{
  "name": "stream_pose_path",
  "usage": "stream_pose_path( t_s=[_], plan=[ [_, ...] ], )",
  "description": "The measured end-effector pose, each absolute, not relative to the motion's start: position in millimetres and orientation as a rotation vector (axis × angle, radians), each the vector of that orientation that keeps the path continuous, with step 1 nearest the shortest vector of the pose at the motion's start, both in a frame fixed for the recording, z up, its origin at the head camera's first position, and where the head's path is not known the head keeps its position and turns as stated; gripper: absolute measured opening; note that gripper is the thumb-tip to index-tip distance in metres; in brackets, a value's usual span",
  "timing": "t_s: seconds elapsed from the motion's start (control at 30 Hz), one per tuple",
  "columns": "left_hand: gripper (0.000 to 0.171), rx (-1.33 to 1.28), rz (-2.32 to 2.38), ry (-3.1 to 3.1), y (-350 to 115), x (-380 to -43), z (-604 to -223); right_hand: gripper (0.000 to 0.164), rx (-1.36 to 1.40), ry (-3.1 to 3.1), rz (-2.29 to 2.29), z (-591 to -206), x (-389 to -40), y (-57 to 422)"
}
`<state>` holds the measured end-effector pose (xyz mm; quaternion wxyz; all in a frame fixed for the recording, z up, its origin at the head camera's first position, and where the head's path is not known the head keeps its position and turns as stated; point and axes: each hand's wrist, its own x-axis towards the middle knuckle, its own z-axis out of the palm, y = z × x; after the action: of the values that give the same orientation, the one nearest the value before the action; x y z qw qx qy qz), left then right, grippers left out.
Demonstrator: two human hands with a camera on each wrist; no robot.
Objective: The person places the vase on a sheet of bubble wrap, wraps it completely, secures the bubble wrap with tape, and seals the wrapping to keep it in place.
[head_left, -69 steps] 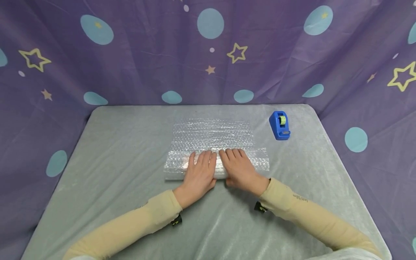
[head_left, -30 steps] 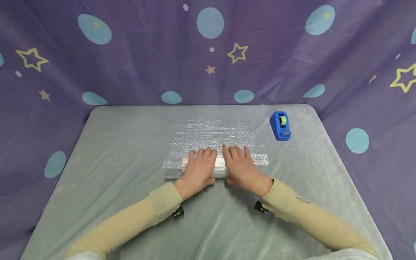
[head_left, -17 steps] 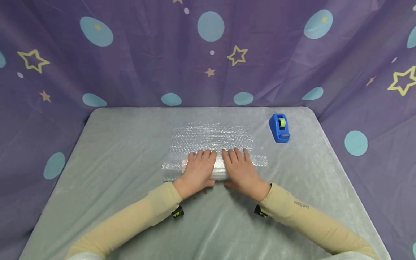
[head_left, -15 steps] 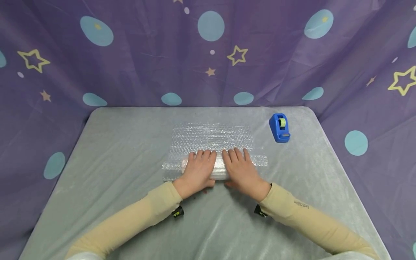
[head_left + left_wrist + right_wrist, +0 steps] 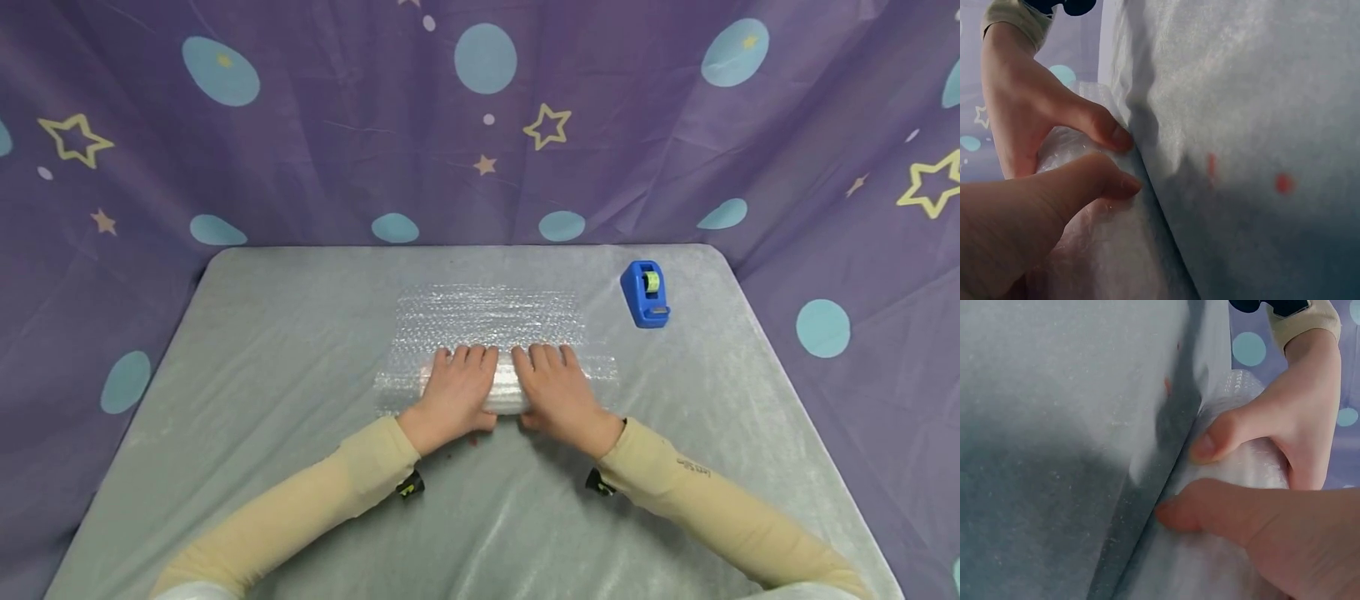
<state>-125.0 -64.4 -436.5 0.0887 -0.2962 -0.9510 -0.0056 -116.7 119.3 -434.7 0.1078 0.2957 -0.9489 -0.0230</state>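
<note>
A sheet of bubble wrap (image 5: pixel 487 317) lies flat in the middle of the table, its near end wound into a thick roll (image 5: pixel 507 393). My left hand (image 5: pixel 456 387) grips the roll's left half, fingers over the top and thumb along the near side. Beside it, my right hand (image 5: pixel 557 393) holds the right half in the same way, a small gap between the two. Both wrist views show the thumbs pressing the near face of the roll (image 5: pixel 1116 250), low by the tablecloth. Whatever lies inside the roll is hidden by the layers and hands.
A blue tape dispenser (image 5: pixel 645 293) with a greenish roll of tape stands at the back right of the table (image 5: pixel 285 333). Small red marks (image 5: pixel 1284 183) show on the grey cloth near the left thumb. A purple patterned curtain (image 5: pixel 337 125) encloses the back and sides.
My right hand has shifted slightly right along the roll, and its fingers spread and drew closer again. The loose wrap at the roll's ends has moved a little. The tape dispenser stays put.
</note>
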Motion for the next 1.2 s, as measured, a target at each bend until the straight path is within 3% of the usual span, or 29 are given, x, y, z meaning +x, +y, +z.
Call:
stream_pose_path(
  t_s=[0.23,0.47,1.2],
  plan=[
    [0.085,-0.914,-0.030,-2.862,-66,-133,-434,0.088,0.887,-2.794,-0.078,-433,-123,120],
    [0.077,-0.923,-0.096,-2.911,-67,-138,-429,0.079,0.946,-2.808,-0.024,-431,-132,122],
    [0.075,-0.972,-0.071,-2.926,-67,-143,-422,0.082,1.023,-3.042,0.029,-420,-150,123]
  ],
)
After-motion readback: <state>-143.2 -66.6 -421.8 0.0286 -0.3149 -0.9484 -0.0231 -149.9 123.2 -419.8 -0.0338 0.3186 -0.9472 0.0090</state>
